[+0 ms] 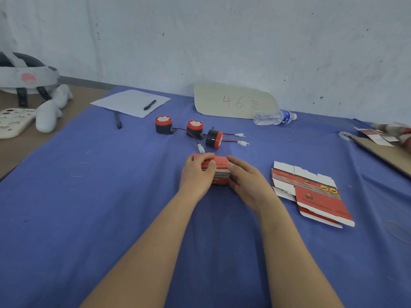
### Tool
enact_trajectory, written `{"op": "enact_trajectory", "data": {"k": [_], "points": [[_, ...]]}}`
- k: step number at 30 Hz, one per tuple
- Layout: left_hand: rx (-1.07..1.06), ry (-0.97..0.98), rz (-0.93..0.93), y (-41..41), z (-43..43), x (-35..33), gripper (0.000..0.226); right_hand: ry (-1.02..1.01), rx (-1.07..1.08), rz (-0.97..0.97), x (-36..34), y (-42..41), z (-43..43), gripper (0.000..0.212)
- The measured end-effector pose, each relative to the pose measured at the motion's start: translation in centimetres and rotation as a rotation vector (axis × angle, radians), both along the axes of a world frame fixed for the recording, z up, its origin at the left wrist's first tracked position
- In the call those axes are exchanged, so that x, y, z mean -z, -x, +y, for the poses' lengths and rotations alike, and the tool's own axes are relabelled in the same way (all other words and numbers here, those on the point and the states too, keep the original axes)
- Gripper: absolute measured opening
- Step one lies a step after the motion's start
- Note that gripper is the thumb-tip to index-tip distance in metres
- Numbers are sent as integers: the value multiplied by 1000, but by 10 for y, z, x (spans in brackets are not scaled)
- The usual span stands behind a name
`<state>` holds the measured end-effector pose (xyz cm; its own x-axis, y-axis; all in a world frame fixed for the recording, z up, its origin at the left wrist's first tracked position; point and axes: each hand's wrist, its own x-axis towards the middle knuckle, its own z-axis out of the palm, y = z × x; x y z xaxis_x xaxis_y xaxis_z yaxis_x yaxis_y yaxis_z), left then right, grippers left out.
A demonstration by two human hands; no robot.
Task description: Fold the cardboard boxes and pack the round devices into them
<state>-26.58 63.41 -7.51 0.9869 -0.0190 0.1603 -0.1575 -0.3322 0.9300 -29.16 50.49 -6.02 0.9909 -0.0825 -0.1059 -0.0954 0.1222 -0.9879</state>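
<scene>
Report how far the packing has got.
Done: nothing looks packed, and no finished box is in view. In hand: the left hand and right hand grip one red box, raised into shape; its ends are hidden. Left: three round devices lie loose on the blue cloth, and the flat boxes to the right are unfolded.

box [219, 168]: middle of the table [89, 207], between the left hand [195, 176] and right hand [246, 181];
round devices [195, 128]: three in a row, just behind the box;
flat boxes [311, 192]: right of the box;
paper [124, 101]: far back left, pen [150, 104] on it
</scene>
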Motion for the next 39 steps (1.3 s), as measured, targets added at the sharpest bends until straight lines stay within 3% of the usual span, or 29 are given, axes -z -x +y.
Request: {"op": "enact_trajectory", "data": {"k": [11,18,20,24,29,31,34,39], "points": [[21,-19,-9,2,2,-1,32,-65,-10,17,2,-2,0,39],[21,72,122,3,7,-2,84,-54,-6,10,4,-4,1,39],[35,101,160,3,9,-2,79,-54,9,7,5,-6,2,38],[111,93,187,2,16,-4,46,38,1,-4,4,-3,4,34],[129,66,173,6,14,-8,61,171,30,-62,3,1,10,31],[152,156,114,9,9,-12,58,95,44,-114,3,0,13,25],[198,394,-14,14,6,-19,56,-89,61,-211,-2,-3,16,34],[145,474,-73,18,-5,-34,60,-136,141,-271,-19,8,10,39]]}}
